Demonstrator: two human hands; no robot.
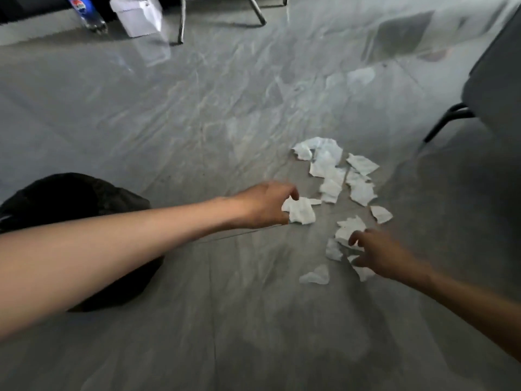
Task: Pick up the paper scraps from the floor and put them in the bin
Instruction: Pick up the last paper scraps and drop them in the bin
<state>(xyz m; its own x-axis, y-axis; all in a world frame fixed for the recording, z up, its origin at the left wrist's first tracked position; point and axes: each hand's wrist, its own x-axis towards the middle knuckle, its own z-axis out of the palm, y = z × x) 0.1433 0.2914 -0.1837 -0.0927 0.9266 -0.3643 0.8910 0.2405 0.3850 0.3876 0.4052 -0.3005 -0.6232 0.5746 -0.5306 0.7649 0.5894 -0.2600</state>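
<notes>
Paper scraps lie in a loose cluster on the grey floor in the head view, my only view, right of centre and just beyond both hands. My left hand has thumb and fingers curled round one crumpled scrap at the near-left edge of the cluster. My right hand hangs over the nearest pieces with its fingers spread in a loose claw. It is blurred, but I see nothing pinched in it. The bin, as I take the dark round shape to be, sits low on the left, partly behind my left forearm and well apart from the pile.

For this step, I judge it best to close the right hand on several pieces at once, raking them together against the smooth floor. Thin paper lying flat gives little edge to pinch. I would keep the left grip firm during the swing to the bin, since light scraps slip and flutter.

Far off at the top left stands a bottle with a blue label and a round red, white and blue mark that looks like Pepsi, though I cannot read its lettering. Beside it is a white box with no writing I can make out.
</notes>
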